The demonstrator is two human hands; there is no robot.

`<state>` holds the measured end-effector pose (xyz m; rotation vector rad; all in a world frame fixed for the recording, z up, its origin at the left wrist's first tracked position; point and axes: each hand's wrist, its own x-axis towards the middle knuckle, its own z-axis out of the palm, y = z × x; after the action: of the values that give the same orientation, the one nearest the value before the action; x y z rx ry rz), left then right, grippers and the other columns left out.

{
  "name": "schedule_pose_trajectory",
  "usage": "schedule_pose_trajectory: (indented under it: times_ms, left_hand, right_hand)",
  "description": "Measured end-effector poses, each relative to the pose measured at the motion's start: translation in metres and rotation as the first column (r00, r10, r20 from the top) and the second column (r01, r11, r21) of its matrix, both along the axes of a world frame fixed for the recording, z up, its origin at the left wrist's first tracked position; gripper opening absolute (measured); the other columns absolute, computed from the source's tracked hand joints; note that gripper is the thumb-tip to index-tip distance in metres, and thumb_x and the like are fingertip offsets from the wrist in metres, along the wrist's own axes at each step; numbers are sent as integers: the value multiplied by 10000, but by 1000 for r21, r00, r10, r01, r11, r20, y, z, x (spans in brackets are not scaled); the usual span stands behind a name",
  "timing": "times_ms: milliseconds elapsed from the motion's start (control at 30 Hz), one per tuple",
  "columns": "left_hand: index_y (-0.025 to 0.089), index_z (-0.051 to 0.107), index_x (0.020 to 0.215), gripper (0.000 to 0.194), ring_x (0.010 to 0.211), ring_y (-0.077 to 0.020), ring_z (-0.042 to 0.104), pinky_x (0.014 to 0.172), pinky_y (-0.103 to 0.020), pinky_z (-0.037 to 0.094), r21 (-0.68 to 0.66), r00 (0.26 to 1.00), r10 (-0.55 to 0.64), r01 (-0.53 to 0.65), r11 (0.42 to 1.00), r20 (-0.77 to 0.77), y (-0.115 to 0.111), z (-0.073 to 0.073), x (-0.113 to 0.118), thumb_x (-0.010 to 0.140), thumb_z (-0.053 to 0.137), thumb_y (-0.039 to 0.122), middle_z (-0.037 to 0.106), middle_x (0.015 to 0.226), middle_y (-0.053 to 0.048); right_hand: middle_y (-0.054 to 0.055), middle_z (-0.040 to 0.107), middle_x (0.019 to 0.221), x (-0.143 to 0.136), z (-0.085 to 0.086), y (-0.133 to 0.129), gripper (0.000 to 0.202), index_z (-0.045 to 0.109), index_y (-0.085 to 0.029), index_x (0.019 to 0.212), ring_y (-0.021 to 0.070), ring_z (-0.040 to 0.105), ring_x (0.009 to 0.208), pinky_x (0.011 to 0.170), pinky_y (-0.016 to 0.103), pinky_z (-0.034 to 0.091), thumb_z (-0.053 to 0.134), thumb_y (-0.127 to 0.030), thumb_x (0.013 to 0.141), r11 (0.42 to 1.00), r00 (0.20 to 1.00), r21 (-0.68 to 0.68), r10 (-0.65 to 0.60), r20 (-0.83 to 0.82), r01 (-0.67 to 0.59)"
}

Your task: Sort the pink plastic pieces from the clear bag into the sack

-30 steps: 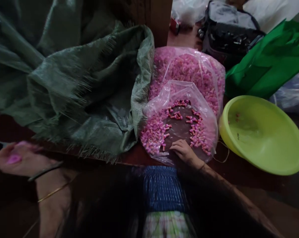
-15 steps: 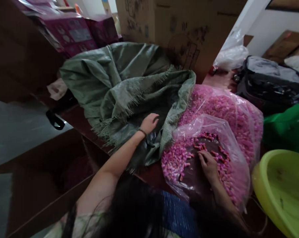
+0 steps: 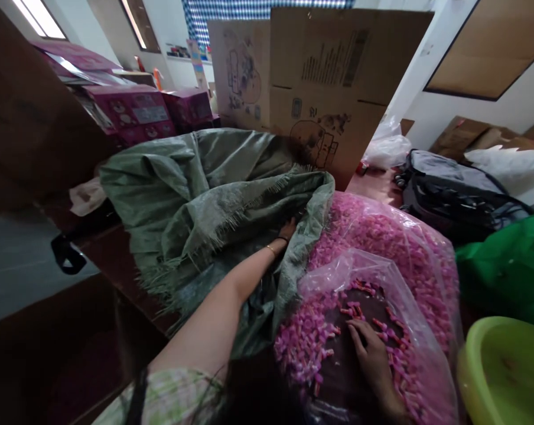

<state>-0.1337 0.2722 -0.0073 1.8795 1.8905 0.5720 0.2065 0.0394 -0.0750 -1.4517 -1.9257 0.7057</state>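
Note:
A large green woven sack (image 3: 160,195) with frayed edges lies open in the middle. My left hand (image 3: 287,229) reaches into its mouth, with the fingers partly lost in the dark folds; what they touch is hidden. To the right, clear plastic bags full of small pink pieces (image 3: 386,242) lie side by side. My right hand (image 3: 368,342) rests on the dark brown surface (image 3: 344,360) among loose pink and red pieces (image 3: 353,310), its fingers bent and close together. Whether anything is between those fingers is too small to tell.
Behind the sack stands a big cardboard box (image 3: 329,77), with purple boxes (image 3: 134,112) at the left. On the right are an open black bag (image 3: 457,189), a green bag (image 3: 510,265) and a yellow-green basin (image 3: 484,360). An open carton (image 3: 90,330) sits at the lower left.
My left hand has moved forward and deeper into the green sack. The view has tilted up, showing more of the room. My right hand keeps its place among the pink pieces.

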Motion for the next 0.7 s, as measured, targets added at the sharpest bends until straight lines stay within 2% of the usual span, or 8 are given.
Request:
schedule_pose_trajectory:
  times_ms: [133, 233, 300, 367, 433, 500, 600, 700]
  left_hand:
    - [224, 523, 1319, 529, 1099, -311, 578, 925, -414, 441, 15, 1000, 23, -23, 1000, 4, -61, -15, -34, 810, 636, 319, 511, 1314, -161]
    - [209, 449, 1392, 722, 1137, -271, 547, 996, -381, 413, 187, 976, 57, -97, 978, 210, -98, -9, -63, 725, 719, 268, 526, 1302, -134]
    - [179, 435, 1398, 866, 1075, -238, 562, 980, -353, 425, 240, 912, 81, -191, 952, 403, -117, -2, -79, 617, 805, 238, 573, 1218, -116]
    - [166, 518, 1317, 872, 899, -181, 588, 862, -306, 473, 156, 769, 152, -312, 937, 621, -134, 4, -89, 516, 860, 205, 619, 1039, -68]
    - [153, 621, 1146, 675, 695, -110, 552, 676, -234, 474, -36, 518, 247, -383, 923, 819, -149, 8, -95, 515, 858, 196, 605, 846, -14]
    - [137, 649, 992, 422, 575, -77, 501, 528, -189, 415, -190, 300, 312, -374, 908, 901, -160, 12, -100, 621, 803, 265, 579, 755, -2]
    - [134, 616, 903, 319, 576, -96, 533, 474, -184, 395, -248, 211, 334, -351, 903, 919, -173, 18, -104, 808, 614, 438, 600, 768, -43]
    - [149, 594, 932, 346, 646, -117, 580, 485, -178, 409, -304, 6, 317, -270, 914, 948, -181, 26, -105, 893, 471, 471, 638, 843, -86]
  right_hand:
    - [103, 689, 1100, 1, -2, 1, 328, 684, -197, 1024, 249, 628, 1063, 973, 430, 473, 484, -434, 919, 999, 999, -11, 32, -31, -32]
    - [98, 689, 1083, 1, -1, 0, 319, 680, -198, 1011, 246, 628, 1052, 965, 428, 470, 491, -436, 914, 999, 997, -6, 46, -60, -46]
    - [90, 690, 1072, 2, 0, -1, 313, 677, -203, 1006, 242, 630, 1038, 955, 421, 472, 496, -441, 911, 999, 996, -5, 34, -80, -35]
    - [85, 690, 1062, 3, 2, -3, 313, 672, -205, 1003, 237, 631, 1022, 949, 415, 470, 497, -447, 910, 1000, 994, -4, 16, -104, -16]
    - [81, 687, 1059, 3, 3, -5, 313, 667, -208, 1003, 234, 628, 1013, 944, 410, 465, 498, -454, 909, 1000, 992, -4, 8, -123, -9]
    - [76, 683, 1063, 4, 3, -6, 308, 663, -213, 1006, 233, 624, 1017, 941, 403, 460, 502, -456, 908, 1000, 991, -6, 14, -132, -15]
    - [65, 677, 1075, 4, 2, -6, 293, 662, -223, 1009, 227, 619, 1029, 946, 390, 451, 503, -449, 910, 1000, 990, -4, 28, -136, -29]
    - [63, 679, 1062, 3, 3, -5, 286, 660, -222, 998, 222, 623, 1017, 939, 380, 452, 506, -446, 908, 999, 988, 14, 30, -150, -29]
